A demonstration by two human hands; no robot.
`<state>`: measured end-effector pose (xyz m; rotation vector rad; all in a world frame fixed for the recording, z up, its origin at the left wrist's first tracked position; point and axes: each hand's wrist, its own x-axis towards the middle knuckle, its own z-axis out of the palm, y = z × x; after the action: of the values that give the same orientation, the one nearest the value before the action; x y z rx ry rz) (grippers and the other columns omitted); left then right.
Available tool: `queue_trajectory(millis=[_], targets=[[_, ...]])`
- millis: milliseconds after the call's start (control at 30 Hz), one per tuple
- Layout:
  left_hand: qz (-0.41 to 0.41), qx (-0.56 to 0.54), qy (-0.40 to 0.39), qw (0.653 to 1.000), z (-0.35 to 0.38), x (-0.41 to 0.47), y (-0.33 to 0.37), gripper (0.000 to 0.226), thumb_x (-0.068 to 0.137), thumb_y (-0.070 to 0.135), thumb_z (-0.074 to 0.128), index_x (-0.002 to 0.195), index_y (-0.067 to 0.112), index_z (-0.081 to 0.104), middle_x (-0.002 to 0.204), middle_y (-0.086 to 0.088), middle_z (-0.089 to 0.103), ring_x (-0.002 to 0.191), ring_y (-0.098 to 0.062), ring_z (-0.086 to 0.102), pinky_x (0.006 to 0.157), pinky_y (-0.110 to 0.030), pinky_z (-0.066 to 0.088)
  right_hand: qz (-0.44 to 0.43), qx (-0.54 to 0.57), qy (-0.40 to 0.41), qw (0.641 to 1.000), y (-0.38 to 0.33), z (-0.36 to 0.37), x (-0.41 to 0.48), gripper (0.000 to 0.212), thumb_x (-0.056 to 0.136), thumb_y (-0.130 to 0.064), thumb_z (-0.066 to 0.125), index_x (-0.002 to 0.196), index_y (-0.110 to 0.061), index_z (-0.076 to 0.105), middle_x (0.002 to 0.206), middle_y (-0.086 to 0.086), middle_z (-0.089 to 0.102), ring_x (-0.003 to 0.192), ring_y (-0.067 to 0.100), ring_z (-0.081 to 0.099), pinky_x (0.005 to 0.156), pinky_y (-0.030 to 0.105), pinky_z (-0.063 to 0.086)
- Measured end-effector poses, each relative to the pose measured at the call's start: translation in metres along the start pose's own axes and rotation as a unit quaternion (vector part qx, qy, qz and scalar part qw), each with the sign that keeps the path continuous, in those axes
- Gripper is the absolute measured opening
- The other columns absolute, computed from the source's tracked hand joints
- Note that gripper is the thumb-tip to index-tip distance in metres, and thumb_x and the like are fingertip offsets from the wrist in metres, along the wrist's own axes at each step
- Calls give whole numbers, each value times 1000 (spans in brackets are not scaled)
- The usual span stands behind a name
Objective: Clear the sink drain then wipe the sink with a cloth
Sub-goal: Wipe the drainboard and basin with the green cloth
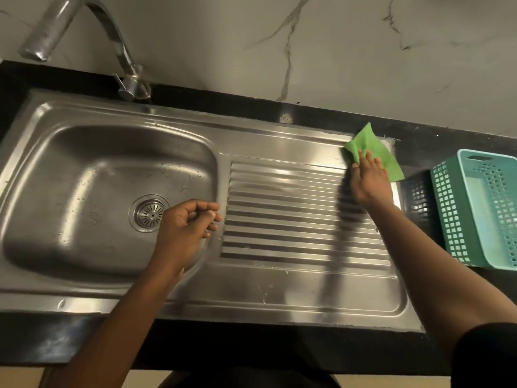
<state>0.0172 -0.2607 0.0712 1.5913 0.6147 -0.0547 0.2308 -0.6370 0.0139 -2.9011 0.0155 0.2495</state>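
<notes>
Wiping step, with the drain (151,213) appearing clear: the right hand (369,182), fingers flat, presses the green cloth (387,162) onto the far right corner of the sink (279,287), while the left hand (186,228) hovers loosely curled and empty beside the drain; the next move likely calls for pressed strokes leftward.

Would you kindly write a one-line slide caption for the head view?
Right hand presses green cloth on the far corner of the drainboard; left hand, loosely curled, is by the drain.
</notes>
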Motion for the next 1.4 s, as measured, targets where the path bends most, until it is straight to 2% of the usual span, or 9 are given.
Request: queue_trajectory(millis=[133, 200, 333, 500, 667, 733, 967, 1167, 1400], targets=[[-2, 2, -2, 1000, -3, -2, 1, 21, 99, 2, 63, 101, 16, 79, 88, -4, 81, 75, -14, 71, 69, -26, 57, 119, 46, 42, 991, -42, 13, -3, 57, 111, -34, 28, 164, -14, 28, 172, 15, 22, 158, 43, 17, 128, 58, 11], [-2, 4, -7, 1000, -2, -2, 3, 20, 99, 2, 63, 101, 14, 79, 87, -4, 81, 73, -12, 70, 68, -23, 57, 127, 39, 36, 990, -80, 24, -11, 57, 111, -34, 27, 165, -14, 25, 172, 15, 20, 158, 43, 16, 128, 59, 10], [0, 2, -9, 1000, 4, -2, 8, 19, 99, -1, 63, 102, 10, 78, 88, -7, 80, 72, -12, 68, 68, -25, 55, -19, 26, -7, 999, -174, 56, -42, 60, 109, -38, 25, 166, -19, 23, 173, 15, 19, 159, 41, 15, 129, 58, 8], [4, 7, -1, 1000, 6, -2, 11, 24, 96, -5, 62, 98, 14, 77, 85, -3, 80, 73, -14, 70, 63, -19, 56, -192, 39, -98, 976, -262, 76, -54, 59, 109, -41, 25, 166, -26, 22, 175, 6, 11, 162, 34, 2, 129, 53, -1], [-2, 10, 7, 1000, 3, 1, 6, 25, 95, -9, 59, 102, 8, 77, 82, 0, 79, 75, -19, 69, 61, -17, 54, -391, 8, -173, 904, -213, 56, -41, 53, 112, -38, 34, 164, -31, 29, 174, -2, 20, 162, 26, 8, 129, 45, 1], [-4, 9, 8, 1000, 1, 2, 3, 26, 95, -8, 59, 101, 10, 77, 83, -1, 79, 76, -19, 70, 62, -18, 54, -424, -5, -182, 887, -173, 44, -35, 53, 112, -38, 34, 164, -33, 28, 173, -4, 23, 162, 22, 11, 129, 43, 4], [-14, 2, 4, 1000, -8, 4, -3, 28, 95, -6, 61, 97, 17, 78, 83, 2, 81, 74, -14, 71, 67, -24, 56, -199, 9, -85, 976, -52, 13, -29, 56, 111, -49, 21, 166, -35, 14, 174, -4, 16, 162, 19, 5, 129, 57, 10], [-15, -1, 22, 1000, -16, 8, -4, 29, 95, -5, 61, 98, 19, 78, 85, 2, 82, 74, -12, 72, 68, -23, 57, 85, 60, 1, 995, -152, 42, -28, 58, 110, -41, 25, 167, -27, 18, 176, 3, 8, 162, 36, 1, 125, 67, -3], [-27, 7, 46, 999, -28, 9, -9, 30, 96, -4, 60, 101, 18, 79, 88, 1, 82, 81, -21, 76, 72, -29, 61, -113, 67, -86, 988, -306, 68, -29, 57, 109, -37, 30, 164, -23, 26, 175, 11, 10, 161, 39, 0, 128, 62, 1]])
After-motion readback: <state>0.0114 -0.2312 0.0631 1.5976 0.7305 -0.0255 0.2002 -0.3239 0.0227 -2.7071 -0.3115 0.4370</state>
